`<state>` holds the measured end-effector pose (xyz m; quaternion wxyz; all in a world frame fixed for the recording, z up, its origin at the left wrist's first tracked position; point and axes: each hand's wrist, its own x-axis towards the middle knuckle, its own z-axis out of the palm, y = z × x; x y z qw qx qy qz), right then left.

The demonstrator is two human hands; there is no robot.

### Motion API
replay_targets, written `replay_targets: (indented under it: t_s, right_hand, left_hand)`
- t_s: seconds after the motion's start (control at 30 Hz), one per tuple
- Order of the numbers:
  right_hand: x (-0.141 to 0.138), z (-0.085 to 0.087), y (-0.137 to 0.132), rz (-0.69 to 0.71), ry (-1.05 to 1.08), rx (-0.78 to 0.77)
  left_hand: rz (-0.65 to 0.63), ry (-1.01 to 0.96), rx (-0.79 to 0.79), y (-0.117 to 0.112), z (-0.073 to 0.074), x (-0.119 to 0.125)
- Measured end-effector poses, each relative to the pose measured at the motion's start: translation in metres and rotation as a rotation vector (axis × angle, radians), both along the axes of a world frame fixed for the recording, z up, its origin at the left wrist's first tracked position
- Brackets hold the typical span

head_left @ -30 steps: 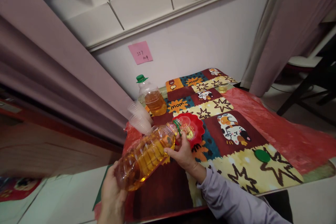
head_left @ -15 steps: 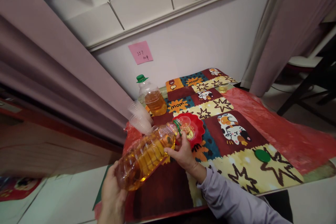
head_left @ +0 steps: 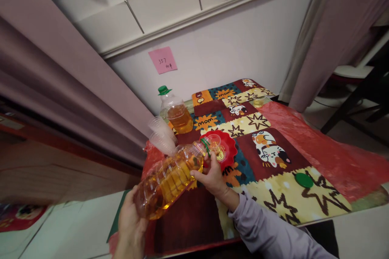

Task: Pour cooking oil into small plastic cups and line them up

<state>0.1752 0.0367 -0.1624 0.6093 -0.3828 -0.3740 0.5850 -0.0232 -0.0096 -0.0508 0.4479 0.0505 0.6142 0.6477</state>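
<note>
A clear plastic oil bottle with golden oil in it lies tilted nearly on its side between my hands. My left hand supports its base, fingers wrapped beneath. Near the neck, my right hand grips it, with the thumb along the side and part of the fingers hidden. The open mouth with a green ring points to a clear plastic cup in a red scalloped dish. Some yellow liquid shows in the dish area; whether oil is flowing I cannot tell. A green cap rests on the mat to the right.
Behind stands a second oil bottle with a green cap. Stacked clear cups lean beside it. Patterned mats and red plastic sheeting cover the table. A small cup with yellow liquid sits at the back right.
</note>
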Motion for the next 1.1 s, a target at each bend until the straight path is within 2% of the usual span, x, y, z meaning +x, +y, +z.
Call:
replay_targets:
  t_s: [0.4, 0.8, 1.1]
  right_hand:
    - [-0.002, -0.003, 0.001, -0.013, -0.009, 0.016]
    - [0.0, 0.002, 0.001, -0.015, 0.031, -0.026]
    - [0.002, 0.0, 0.001, -0.014, -0.04, 0.016]
  left_hand:
    - [-0.005, 0.036, 0.0, 0.0, -0.005, -0.006]
    - [-0.017, 0.027, 0.006, 0.0, -0.005, -0.006]
    - [0.003, 0.041, 0.033, 0.0, -0.022, -0.016]
